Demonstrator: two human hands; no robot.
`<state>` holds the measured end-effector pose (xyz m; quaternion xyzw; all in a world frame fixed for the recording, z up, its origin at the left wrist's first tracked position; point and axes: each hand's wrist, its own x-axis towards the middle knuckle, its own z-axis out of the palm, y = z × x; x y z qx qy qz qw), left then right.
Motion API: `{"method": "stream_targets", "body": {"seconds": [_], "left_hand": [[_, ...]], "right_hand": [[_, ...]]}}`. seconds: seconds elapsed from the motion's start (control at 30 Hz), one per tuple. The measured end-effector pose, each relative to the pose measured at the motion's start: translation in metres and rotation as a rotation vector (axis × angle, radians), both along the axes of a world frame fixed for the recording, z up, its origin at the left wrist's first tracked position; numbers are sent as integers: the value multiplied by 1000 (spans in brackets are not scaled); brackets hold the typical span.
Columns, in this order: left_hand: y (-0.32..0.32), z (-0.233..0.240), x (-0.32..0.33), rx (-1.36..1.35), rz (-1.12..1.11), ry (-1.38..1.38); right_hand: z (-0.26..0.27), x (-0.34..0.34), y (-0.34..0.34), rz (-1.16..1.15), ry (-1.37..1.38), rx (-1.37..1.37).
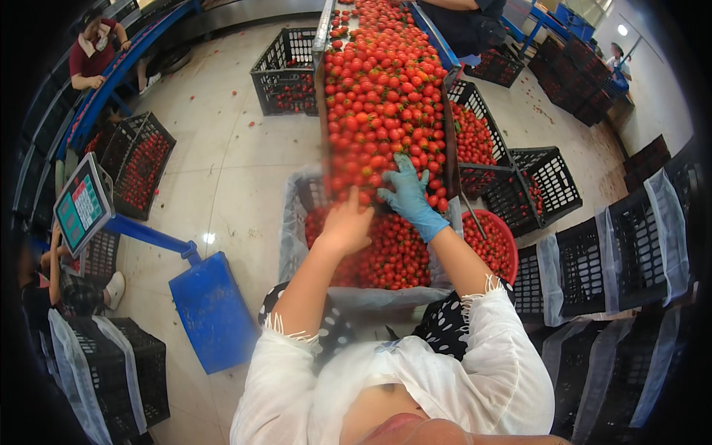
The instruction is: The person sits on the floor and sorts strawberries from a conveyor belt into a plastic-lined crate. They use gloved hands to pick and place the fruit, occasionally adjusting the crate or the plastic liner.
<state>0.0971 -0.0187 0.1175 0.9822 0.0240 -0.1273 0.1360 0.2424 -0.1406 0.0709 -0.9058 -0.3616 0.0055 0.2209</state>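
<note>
Small red tomatoes (384,94) cover a sloping chute that has metal side walls (451,139). My left hand (347,222), bare, is at the chute's lower end with its fingertips against the tomatoes; whether it grips one is not clear. To its right, my right hand (410,194) wears a blue-green glove and lies on the tomatoes with its fingers spread. Beneath both hands stands a crate lined with translucent plastic (389,295), largely filled with tomatoes (397,258). Some tomatoes near my left hand are blurred.
A red tub (513,250) of tomatoes, with a rod in it, stands right of the lined crate. Black crates (556,183) stand beyond. At left are a blue platform scale (214,311) and its display (83,203). Other people (94,55) are at the left and far side.
</note>
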Motion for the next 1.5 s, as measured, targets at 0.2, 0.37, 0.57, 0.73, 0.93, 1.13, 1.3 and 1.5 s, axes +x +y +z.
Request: {"method": "stream_targets", "body": {"seconds": [0.2, 0.37, 0.57, 0.73, 0.93, 1.13, 1.3, 1.5], "left_hand": [[7, -6, 21, -180, 145, -212], [-8, -30, 29, 70, 241, -524], [-30, -27, 26, -6, -131, -203], [-25, -37, 33, -179, -46, -479], [-9, -41, 40, 170, 277, -636], [-20, -28, 43, -80, 176, -553], [-18, -28, 40, 34, 172, -385], [-18, -36, 35, -86, 107, -528]], "right_hand": [[5, -9, -6, 66, 17, -58], [2, -5, -15, 49, -205, 190], [-3, 24, -38, -32, -395, 17], [-9, 23, -45, 13, -395, 18], [15, -8, -64, 76, -197, -186], [-3, 10, -74, -3, -68, 334], [-7, 8, -61, -9, -133, 115], [-9, 12, -63, -1, -131, 131]]}}
